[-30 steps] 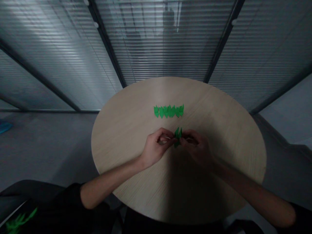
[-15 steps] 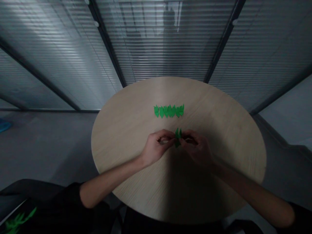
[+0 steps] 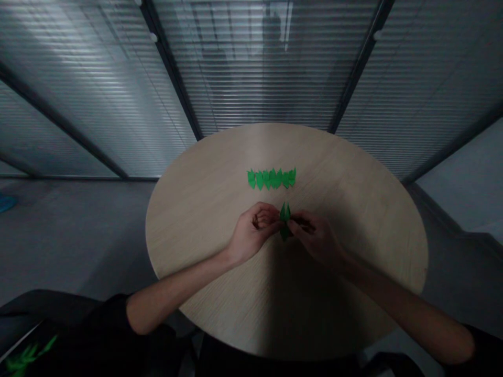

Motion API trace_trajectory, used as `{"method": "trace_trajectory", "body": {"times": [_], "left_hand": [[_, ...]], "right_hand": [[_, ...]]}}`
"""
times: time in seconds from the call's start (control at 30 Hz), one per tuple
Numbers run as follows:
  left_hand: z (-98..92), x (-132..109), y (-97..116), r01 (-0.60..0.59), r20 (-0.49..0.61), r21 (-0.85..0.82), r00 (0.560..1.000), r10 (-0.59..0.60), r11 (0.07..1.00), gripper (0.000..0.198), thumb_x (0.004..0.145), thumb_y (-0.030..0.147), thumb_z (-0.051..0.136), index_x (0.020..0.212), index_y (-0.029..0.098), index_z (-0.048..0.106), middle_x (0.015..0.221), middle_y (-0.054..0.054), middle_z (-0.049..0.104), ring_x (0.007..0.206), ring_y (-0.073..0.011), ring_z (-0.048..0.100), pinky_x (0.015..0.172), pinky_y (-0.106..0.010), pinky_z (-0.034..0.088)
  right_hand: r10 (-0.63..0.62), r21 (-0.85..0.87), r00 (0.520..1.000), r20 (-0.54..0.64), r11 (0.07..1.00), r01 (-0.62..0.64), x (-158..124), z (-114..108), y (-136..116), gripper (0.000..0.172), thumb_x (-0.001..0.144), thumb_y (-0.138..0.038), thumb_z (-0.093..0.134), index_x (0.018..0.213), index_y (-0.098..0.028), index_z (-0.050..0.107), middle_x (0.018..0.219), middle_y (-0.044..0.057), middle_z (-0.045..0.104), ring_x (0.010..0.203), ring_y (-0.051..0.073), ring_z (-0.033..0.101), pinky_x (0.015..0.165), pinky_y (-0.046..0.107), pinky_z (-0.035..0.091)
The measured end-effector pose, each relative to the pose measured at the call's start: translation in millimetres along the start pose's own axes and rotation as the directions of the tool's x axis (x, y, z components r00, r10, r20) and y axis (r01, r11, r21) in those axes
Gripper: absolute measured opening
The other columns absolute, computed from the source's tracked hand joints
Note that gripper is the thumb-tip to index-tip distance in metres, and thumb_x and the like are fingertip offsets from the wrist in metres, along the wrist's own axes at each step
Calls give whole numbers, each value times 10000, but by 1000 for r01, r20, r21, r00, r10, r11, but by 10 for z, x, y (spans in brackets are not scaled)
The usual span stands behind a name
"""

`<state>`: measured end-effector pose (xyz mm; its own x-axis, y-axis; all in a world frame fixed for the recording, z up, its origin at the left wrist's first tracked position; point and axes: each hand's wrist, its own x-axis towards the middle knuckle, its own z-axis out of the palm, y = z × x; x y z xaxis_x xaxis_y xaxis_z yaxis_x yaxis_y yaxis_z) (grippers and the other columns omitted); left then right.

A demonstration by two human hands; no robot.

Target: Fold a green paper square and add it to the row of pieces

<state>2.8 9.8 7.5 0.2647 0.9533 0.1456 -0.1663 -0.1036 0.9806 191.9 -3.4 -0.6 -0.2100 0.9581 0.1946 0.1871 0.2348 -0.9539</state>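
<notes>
A small green folded paper piece (image 3: 285, 212) with two upright points is pinched between my hands above the table. My left hand (image 3: 253, 230) grips its left side with thumb and fingertips. On the other side, the thumb and fingers of my right hand (image 3: 314, 233) are closed on the same piece. Fingertips cover part of its middle. Just beyond my hands, a row of several similar green folded paper pieces (image 3: 271, 179) lies side by side on the round wooden table (image 3: 204, 183).
Window blinds (image 3: 267, 89) in dark frames stand close behind the table's far edge. At the lower left, a dark chair (image 3: 47, 303) has blurred green pieces (image 3: 29, 356) on or near it. A blue object (image 3: 6, 202) sits on the floor at far left.
The two points of the held paper piece now show more evenly and upright. My fingers have shifted slightly on it. The row of green pieces is unchanged.
</notes>
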Motion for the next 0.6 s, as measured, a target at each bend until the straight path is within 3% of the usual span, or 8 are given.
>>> {"method": "trace_trajectory", "body": {"times": [0.17, 0.33, 0.6], "left_hand": [[-21, 22, -18, 62, 10, -31, 998, -62, 998, 361, 706, 253, 895, 958, 139, 663, 774, 2, 704, 676, -97, 652, 674, -210, 552], [-42, 9, 3, 122, 78, 116, 988, -131, 986, 275, 834, 368, 782, 885, 118, 680, 677, -7, 660, 587, -108, 607, 553, -224, 469], [-42, -16, 17, 50, 66, 288, 995, -72, 956, 248, 876, 372, 700, 863, 125, 690, 650, -10, 626, 558, -107, 541, 508, -227, 377]], "right_hand": [[-45, -70, 997, -63, 997, 40, -12, 2, -47, 169, 932, -337, 662, 887, -189, 730, 795, 32, 750, 686, 159, 714, 635, 260, 572], [-83, -78, 995, -55, 994, 78, -18, -4, -51, 175, 949, -329, 631, 908, -185, 722, 807, 41, 761, 701, 162, 727, 650, 262, 576], [-65, -120, 998, -26, 991, 61, -11, -3, -65, 171, 940, -331, 636, 929, -178, 712, 817, 51, 771, 690, 165, 737, 639, 268, 586]]}}
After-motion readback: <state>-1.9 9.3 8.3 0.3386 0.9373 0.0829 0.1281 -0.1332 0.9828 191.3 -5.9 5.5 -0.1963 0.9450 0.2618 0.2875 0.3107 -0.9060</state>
